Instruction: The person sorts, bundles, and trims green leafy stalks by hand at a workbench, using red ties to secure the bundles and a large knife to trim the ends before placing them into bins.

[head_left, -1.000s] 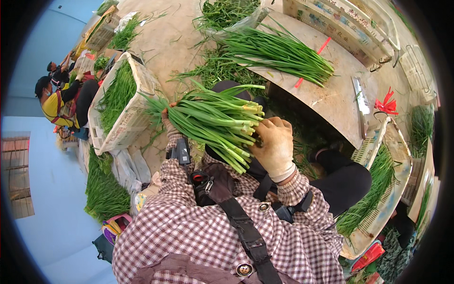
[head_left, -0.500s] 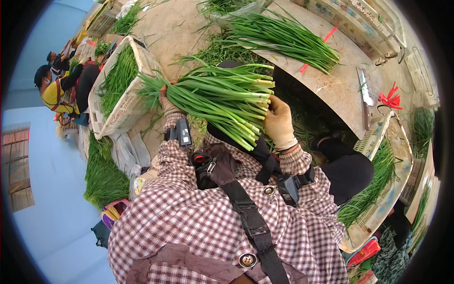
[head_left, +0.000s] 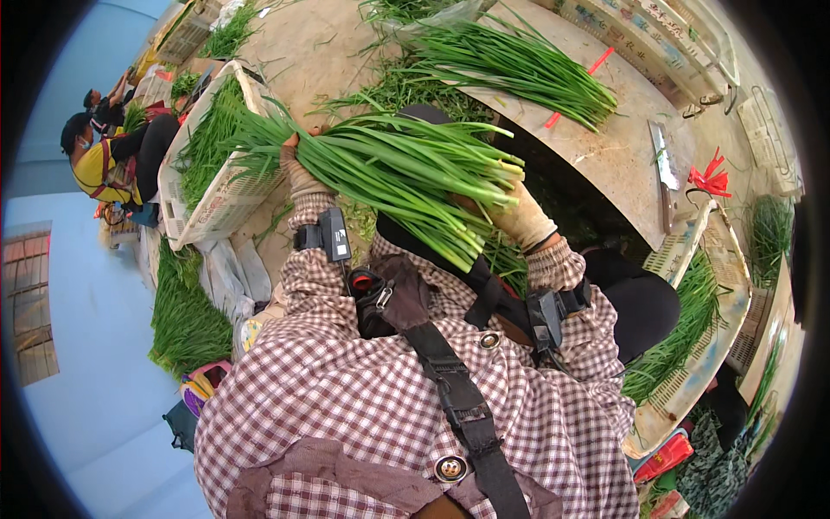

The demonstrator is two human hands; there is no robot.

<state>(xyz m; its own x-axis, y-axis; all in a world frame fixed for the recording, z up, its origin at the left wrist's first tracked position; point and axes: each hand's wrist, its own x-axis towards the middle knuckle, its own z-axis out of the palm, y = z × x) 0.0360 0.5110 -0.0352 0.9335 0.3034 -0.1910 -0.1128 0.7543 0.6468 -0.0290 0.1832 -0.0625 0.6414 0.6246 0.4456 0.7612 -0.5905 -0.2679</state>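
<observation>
Left hand (head_left: 300, 169) closed around green bundle (head_left: 406, 173), right hand (head_left: 524, 216) under pale end, grip hidden.

Produce workroom: long greens (head_left: 398, 177), plastic crates (head_left: 226, 203), knife (head_left: 664, 177) on worktop (head_left: 605, 160).

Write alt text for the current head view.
A person in a checked shirt holds chive-like greens in the left grip, the gloved right grip at their pale stalk ends. Ahead to the right, another bunch and a knife lie on a tan board; crates of greens stand on both sides.
</observation>
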